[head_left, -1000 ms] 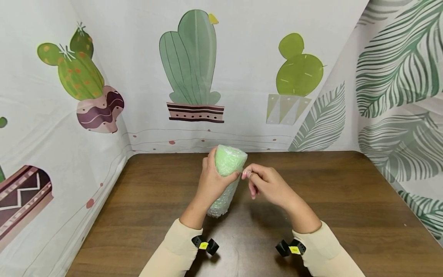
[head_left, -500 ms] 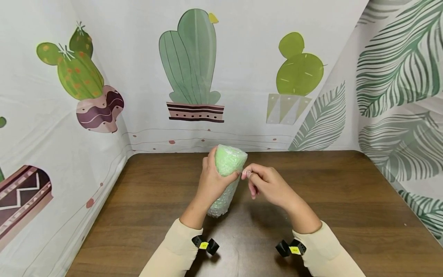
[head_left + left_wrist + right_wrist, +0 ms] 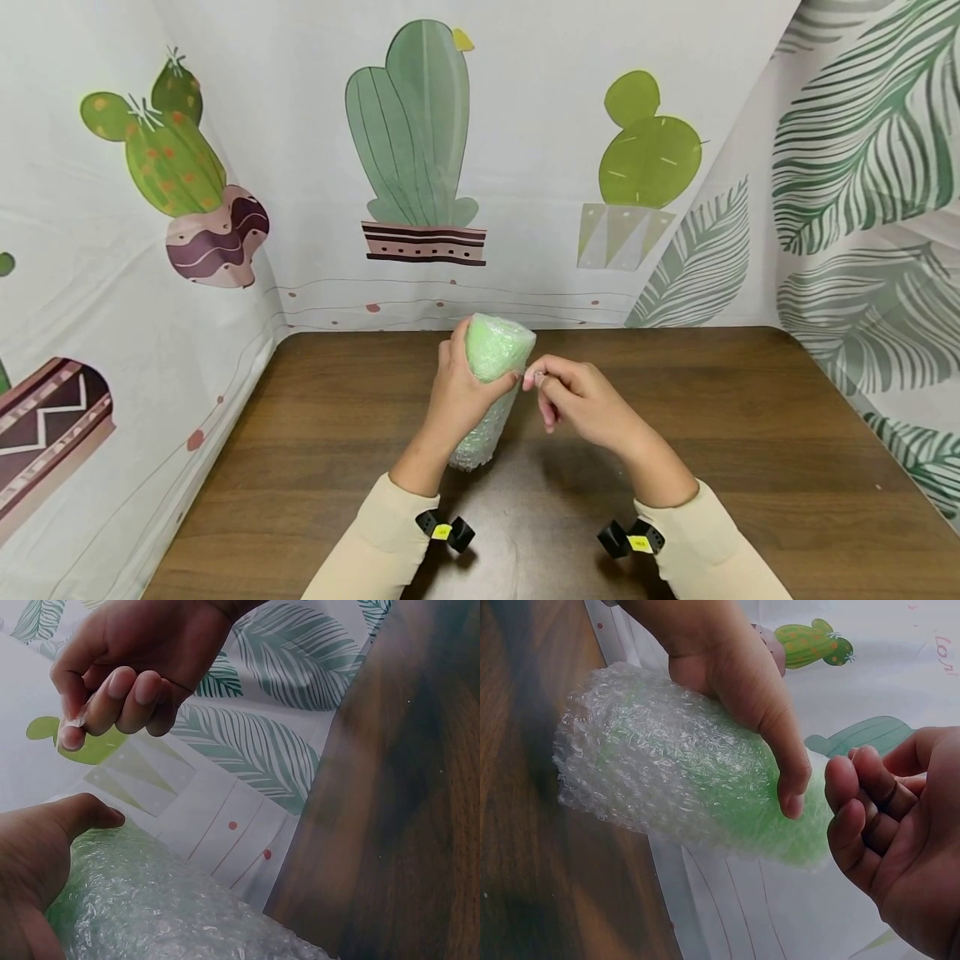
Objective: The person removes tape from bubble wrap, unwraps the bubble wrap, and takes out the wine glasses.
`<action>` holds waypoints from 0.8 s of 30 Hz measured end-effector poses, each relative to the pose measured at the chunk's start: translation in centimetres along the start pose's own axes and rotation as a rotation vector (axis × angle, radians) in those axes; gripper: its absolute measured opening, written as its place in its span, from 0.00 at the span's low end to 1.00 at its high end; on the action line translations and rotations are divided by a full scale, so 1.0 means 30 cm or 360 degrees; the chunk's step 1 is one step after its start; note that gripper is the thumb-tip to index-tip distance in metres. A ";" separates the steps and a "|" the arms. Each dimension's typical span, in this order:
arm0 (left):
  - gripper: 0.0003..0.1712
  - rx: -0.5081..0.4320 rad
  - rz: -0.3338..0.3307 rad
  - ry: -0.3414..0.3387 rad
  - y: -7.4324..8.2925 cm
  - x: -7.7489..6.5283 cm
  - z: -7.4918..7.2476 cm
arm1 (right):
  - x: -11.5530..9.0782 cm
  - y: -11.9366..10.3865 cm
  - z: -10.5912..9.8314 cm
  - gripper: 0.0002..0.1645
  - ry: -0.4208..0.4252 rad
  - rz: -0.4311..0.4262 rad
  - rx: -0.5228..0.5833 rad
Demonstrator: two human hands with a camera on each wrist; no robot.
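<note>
A tall roll of clear bubble wrap (image 3: 487, 417) with something light green inside leans at the middle of the table. My left hand (image 3: 465, 375) grips its upper part, the thumb (image 3: 94, 812) lying across the near side in the left wrist view. Just right of the roll, apart from it, is my right hand (image 3: 585, 400). Between its thumb and index finger it pinches a small clear piece (image 3: 76, 722) that looks like tape; the other fingers (image 3: 847, 825) are curled. What the wrap encloses cannot be made out beyond its green colour.
The brown wooden table (image 3: 337, 417) runs back to a white cloth backdrop (image 3: 540, 167) printed with cacti and leaves. Cloth also hangs along the left and right sides. A small black camera (image 3: 446, 531) is worn on each wrist.
</note>
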State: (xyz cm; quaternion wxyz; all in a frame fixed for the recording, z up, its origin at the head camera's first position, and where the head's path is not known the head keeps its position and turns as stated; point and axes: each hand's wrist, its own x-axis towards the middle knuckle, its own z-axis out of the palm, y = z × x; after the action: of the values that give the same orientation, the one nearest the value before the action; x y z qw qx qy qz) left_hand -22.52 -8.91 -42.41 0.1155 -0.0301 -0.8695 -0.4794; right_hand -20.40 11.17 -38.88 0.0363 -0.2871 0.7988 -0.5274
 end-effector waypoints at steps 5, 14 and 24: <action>0.62 0.0002 0.0003 -0.0002 -0.002 0.000 0.001 | -0.001 -0.001 -0.001 0.14 -0.0026 -0.0036 0.0017; 0.60 0.0003 0.0029 0.0052 -0.009 0.004 -0.004 | -0.004 -0.005 -0.026 0.13 -0.0145 0.0029 -0.0063; 0.62 0.0041 0.0054 0.0130 -0.004 -0.002 -0.005 | 0.004 0.006 -0.039 0.17 -0.0147 0.0138 -0.0182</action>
State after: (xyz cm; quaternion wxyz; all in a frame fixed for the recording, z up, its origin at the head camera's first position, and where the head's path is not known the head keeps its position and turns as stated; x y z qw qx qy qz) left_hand -22.47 -9.11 -42.45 0.1593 -0.0239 -0.8695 -0.4669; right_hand -21.00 12.12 -38.50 0.0793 -0.2777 0.8369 -0.4650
